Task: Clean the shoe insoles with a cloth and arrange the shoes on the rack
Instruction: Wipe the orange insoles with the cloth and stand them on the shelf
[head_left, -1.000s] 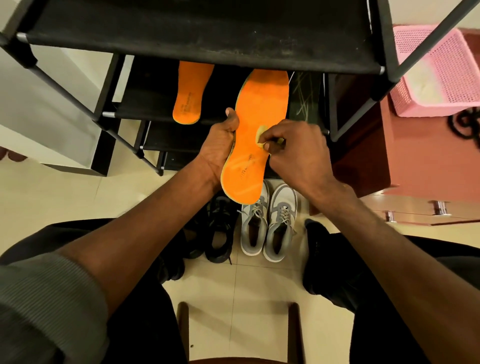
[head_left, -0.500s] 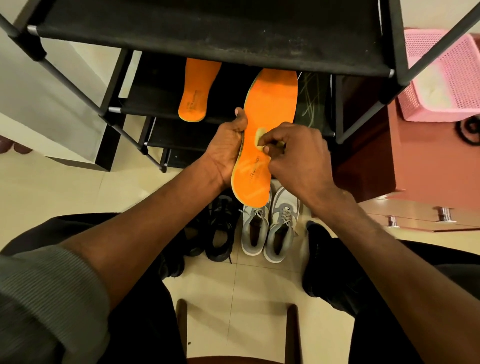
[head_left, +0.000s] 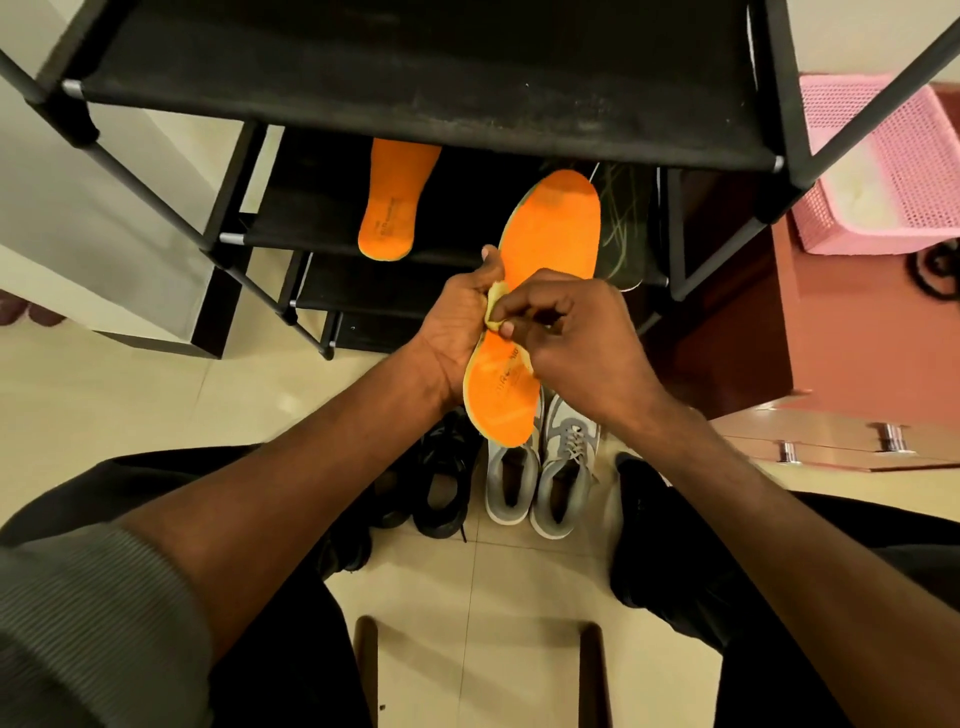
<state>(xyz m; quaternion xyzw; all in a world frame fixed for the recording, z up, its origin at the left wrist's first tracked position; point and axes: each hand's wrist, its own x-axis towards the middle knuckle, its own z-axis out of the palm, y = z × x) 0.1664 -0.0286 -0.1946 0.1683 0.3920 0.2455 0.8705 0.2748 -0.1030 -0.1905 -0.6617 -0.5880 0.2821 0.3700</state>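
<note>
cloth (head_left: 494, 306) moved to insole (head_left: 540, 291) left edge | right hand (head_left: 576, 338) pinching

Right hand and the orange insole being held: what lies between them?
In the head view, a small yellow cloth, pinched by the right hand against the held insole.

rack shelf (head_left: 291, 236): orange insole (head_left: 392, 205) | floor (head_left: 130, 395): grey shoes (head_left: 540, 473), black shoes (head_left: 441, 478)

- Your left hand (head_left: 457, 322) grips the orange insole (head_left: 545, 275) by its edge, heel end lowest.
- Your right hand (head_left: 582, 338) pinches a small yellow cloth (head_left: 496, 306) against it.
- A second insole (head_left: 395, 202) lies on the black rack (head_left: 415, 78).
- Grey shoes (head_left: 540, 467) and black shoes (head_left: 441, 478) stand on the floor.
</note>
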